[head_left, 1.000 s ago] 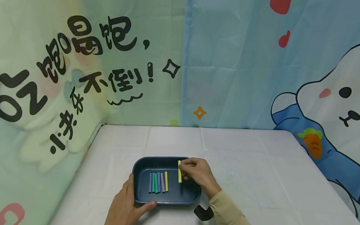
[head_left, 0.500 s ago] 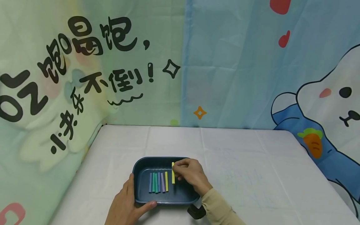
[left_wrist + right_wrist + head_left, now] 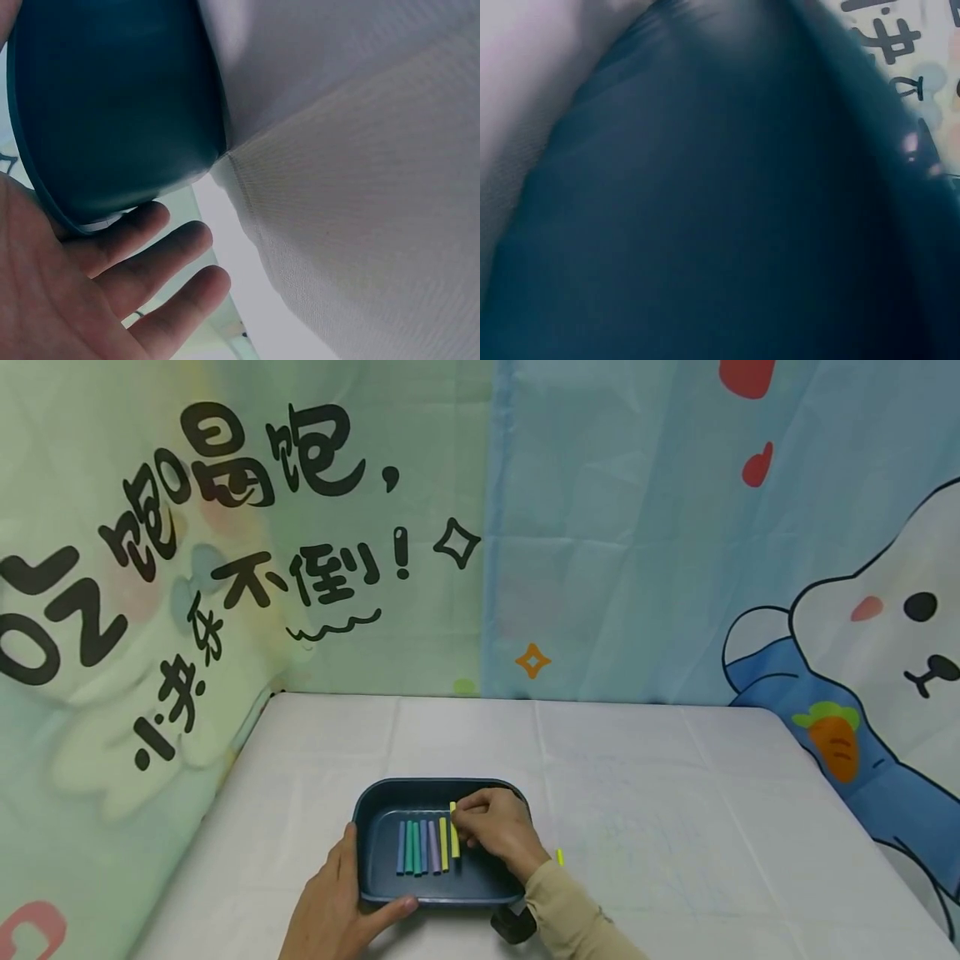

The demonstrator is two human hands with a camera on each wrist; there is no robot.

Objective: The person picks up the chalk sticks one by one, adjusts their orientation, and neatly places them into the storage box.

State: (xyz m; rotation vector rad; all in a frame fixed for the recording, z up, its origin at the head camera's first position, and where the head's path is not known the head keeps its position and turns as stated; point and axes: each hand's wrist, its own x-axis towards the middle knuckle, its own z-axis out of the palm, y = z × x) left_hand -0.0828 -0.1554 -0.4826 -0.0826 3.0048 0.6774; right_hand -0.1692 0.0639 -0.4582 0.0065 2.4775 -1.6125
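Observation:
In the head view, a dark blue tray [image 3: 487, 885] carries a row of chalk sticks: blue, green [image 3: 413, 847], purple [image 3: 434, 847] and yellow [image 3: 444, 843]. My right hand [image 3: 498, 828] pinches another yellow chalk stick [image 3: 454, 842] near its upper end, upright in line with the row and right beside its last yellow stick. My left hand [image 3: 333, 897] rests against the tray's left near corner, thumb along the near rim. The left wrist view shows three fingers [image 3: 157, 270] of it extended loosely beside the tray wall [image 3: 120, 105]. Only the blurred tray [image 3: 705, 187] fills the right wrist view.
A small yellow piece [image 3: 559, 857] lies on the white tablecloth [image 3: 675, 827] just right of the right wrist. A black wrist camera [image 3: 513, 925] hangs under that wrist, close to the tray's near right corner. A printed curtain [image 3: 615, 568] stands behind the table.
My right hand has moved left across the tray with the yellow chalk stick, bringing it up to the row. The small yellow piece on the cloth has come into sight. The left hand stays put.

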